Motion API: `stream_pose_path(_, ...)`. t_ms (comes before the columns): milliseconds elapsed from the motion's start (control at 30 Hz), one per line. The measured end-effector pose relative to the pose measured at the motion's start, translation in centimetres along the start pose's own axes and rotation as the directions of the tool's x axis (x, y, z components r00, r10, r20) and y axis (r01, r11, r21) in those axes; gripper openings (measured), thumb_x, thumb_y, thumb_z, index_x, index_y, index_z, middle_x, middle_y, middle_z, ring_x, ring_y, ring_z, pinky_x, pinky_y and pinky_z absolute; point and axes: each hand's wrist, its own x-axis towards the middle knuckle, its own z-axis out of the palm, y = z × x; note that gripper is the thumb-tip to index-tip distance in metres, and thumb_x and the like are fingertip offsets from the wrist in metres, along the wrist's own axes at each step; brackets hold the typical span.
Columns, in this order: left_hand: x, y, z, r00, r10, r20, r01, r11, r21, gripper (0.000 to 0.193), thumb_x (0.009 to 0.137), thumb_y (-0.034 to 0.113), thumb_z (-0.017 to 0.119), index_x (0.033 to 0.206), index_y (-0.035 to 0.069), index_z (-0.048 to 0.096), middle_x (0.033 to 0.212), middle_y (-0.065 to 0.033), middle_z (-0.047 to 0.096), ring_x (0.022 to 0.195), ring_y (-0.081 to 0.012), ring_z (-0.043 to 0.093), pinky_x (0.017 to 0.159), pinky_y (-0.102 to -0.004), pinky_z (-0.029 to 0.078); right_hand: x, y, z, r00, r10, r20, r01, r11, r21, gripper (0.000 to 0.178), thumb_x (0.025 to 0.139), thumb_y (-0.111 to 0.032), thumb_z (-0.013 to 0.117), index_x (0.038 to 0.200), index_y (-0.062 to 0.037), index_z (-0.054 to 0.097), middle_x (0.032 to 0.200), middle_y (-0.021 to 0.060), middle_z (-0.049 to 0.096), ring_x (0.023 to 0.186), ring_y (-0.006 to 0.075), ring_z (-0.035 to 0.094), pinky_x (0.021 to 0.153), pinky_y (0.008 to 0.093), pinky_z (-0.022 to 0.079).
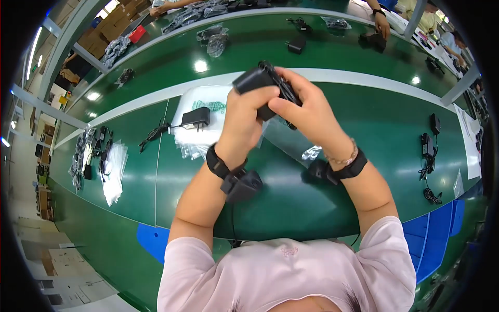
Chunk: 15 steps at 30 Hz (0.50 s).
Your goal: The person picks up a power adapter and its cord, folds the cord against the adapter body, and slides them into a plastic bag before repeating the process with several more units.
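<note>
Above the green table, both my hands are closed around a black power adapter point(253, 80) with its bundled black cable point(286, 89). My left hand point(243, 112) grips the adapter body, its thumb lying across toward the cable. The fingers of my right hand point(306, 104) wrap the cable bundle from the right. Another black power adapter point(196, 118), prongs showing, lies just left of my left hand on a stack of clear plastic bags point(189, 139); its cable point(154, 137) trails left. Beneath my right hand lies a clear plastic bag point(293, 143).
Bagged adapters and cables point(86, 151) and a fan of white slips point(114, 174) are on the left. Several adapters with cables point(428, 145) lie at right. Beyond a pale ledge runs a green conveyor point(249, 49) carrying an adapter point(296, 44); other people's hands point(381, 25) work there.
</note>
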Motion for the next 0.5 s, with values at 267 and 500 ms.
stream_pose_path(267,0.4,-2.3,2.1,0.994,0.046,0.102,-0.093,0.839,0.536,0.047,0.074,0.031,0.070,0.104,0.000,0.051,0.094,-0.0107,0.056,0.076,-0.0215,0.059,0.064,-0.0319,0.049,-0.9,-1.8,-5.3,0.981,0.084,-0.173,-0.101,0.991,-0.091,0.050,0.084,-0.014,0.060,0.127,0.0011,0.040,0.105,0.0072,0.056,0.086,0.0117,0.057,0.070,0.0243,0.048)
stream_pose_path(500,-1.7,-11.3,3.5,0.922,-0.199,0.332,-0.329,0.049,0.943,0.043,0.065,0.027,0.073,0.092,-0.002,0.057,0.081,-0.0206,0.058,0.072,-0.0343,0.058,0.065,-0.0387,0.047,-6.7,-0.9,-11.8,0.913,0.122,-0.390,-0.156,0.986,-0.058,0.050,0.083,-0.012,0.059,0.128,0.0013,0.040,0.106,0.0072,0.057,0.087,0.0116,0.057,0.067,0.0246,0.050)
